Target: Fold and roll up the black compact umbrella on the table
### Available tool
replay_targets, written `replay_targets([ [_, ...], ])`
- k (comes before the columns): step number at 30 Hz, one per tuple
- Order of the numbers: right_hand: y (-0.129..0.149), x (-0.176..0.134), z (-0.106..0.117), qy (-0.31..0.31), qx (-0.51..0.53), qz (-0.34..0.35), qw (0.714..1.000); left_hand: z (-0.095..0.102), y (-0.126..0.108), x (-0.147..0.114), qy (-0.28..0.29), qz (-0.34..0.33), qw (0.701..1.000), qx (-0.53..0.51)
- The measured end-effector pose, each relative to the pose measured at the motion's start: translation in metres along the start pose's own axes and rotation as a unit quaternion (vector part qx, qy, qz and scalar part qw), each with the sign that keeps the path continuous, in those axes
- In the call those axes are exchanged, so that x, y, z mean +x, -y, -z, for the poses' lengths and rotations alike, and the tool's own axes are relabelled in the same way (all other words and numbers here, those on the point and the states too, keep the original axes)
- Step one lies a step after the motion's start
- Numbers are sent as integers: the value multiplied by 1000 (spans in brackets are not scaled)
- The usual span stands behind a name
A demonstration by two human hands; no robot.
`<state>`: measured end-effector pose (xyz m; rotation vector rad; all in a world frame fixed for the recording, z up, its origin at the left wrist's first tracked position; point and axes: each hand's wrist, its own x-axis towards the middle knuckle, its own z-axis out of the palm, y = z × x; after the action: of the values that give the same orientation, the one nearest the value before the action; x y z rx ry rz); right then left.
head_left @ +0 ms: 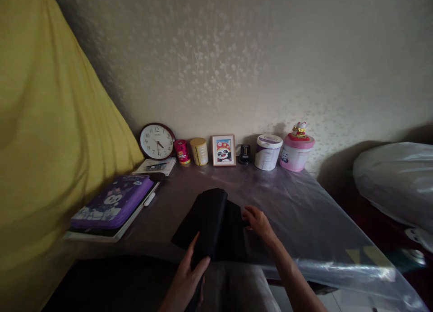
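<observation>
A black piece of folded cloth (pixel 211 221) lies at the front of the table, with its near part hanging over the edge. Its exact kind cannot be made out. My left hand (pixel 189 273) is closed round the near end, thumb on top and fingers partly hidden beneath. At the cloth's right edge, my right hand (pixel 257 221) has its fingers curled together in a pinch on the black material. The upper layer is rolled over in a rounded fold between the two hands.
Left stand a purple case (pixel 113 201) on books and a white marker (pixel 149 199). Along the wall are a clock (pixel 157 141), a pink can (pixel 182 152), a yellow tin (pixel 199 151), a framed panda picture (pixel 223 150) and white and pink tubs (pixel 268 152). A yellow curtain (pixel 61 113) hangs left.
</observation>
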<state>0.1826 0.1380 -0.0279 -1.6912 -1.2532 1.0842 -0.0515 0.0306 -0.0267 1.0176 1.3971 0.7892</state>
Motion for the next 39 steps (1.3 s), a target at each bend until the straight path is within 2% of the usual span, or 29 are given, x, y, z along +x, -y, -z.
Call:
replay_targets([
  [3,0,-3,2,6,-49,4,999,2,-1,2,0,0,1000,-21],
  [10,-3,-10,6,25,-157,60,985,12,-9,2,54,11,995,-81],
  [15,-1,-13,2,58,-168,68,982,13,-13,1,60,13,993,-96],
  [17,1,-14,0,54,-190,70,978,13,-13,2,58,16,993,-100],
  [19,5,-15,-2,20,-245,78,966,13,-12,2,57,16,993,-104],
  [22,12,-17,-7,-25,-358,84,930,13,-10,3,58,13,992,-107],
  [25,18,-17,-15,-25,-436,78,896,13,-9,4,57,15,993,-106],
  [28,23,-15,-21,-31,-467,63,882,13,-9,3,57,17,993,-101],
  [33,28,-8,-18,-17,-421,26,907,11,-9,2,59,11,993,-98],
  [39,28,-4,-16,-19,-358,30,933,9,-8,2,62,-3,995,-83],
])
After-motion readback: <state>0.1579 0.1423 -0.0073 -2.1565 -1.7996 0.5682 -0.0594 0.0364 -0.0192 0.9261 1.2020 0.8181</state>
